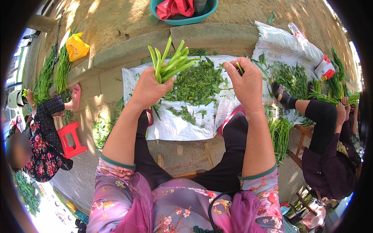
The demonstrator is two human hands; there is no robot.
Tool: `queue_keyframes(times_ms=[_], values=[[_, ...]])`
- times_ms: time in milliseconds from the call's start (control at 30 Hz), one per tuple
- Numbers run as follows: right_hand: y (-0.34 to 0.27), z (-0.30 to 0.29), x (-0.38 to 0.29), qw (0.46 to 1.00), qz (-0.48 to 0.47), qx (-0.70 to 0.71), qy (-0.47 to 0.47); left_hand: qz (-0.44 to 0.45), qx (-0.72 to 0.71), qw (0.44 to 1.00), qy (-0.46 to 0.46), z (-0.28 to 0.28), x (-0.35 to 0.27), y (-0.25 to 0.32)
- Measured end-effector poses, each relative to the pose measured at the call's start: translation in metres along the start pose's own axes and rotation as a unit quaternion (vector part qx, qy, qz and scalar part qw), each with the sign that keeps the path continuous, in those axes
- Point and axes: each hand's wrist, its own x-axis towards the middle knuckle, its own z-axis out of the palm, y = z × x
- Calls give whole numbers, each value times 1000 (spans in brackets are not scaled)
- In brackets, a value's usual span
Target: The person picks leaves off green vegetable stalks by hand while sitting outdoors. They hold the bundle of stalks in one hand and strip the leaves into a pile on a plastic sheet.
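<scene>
My left hand [153, 90] is closed around a bunch of green hollow-looking stems [172, 62], their ends fanning up past the fingers. To the right of it, my right hand [246, 83] pinches a short green stem [239, 68] between thumb and fingers; a bit of leaf shows at the thumb tip. Below both hands a white woven plastic sheet [180, 131] is spread on the ground. A heap of loose green leaves [198, 84] covers its middle, and a smaller scatter of leaves [185, 115] lies nearer my feet.
A low concrete kerb [215, 33] runs behind the sheet, with a teal basin [189, 21] beyond. Long greens [279, 137] lie by my right leg, leaves [102, 131] at my left. Co-workers sit on both sides; a red plastic stool [71, 139] stands left.
</scene>
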Motion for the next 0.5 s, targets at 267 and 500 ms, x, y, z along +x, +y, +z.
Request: queue_keyframes(times_ms=[267, 500], values=[[-14, 10, -3, 990, -52, 127, -20, 1, 90, 996, 9, 1, -2, 0], [-5, 22, -7, 985, -90, 113, -90, 40, 92, 995, -25, 15, -6, 7]])
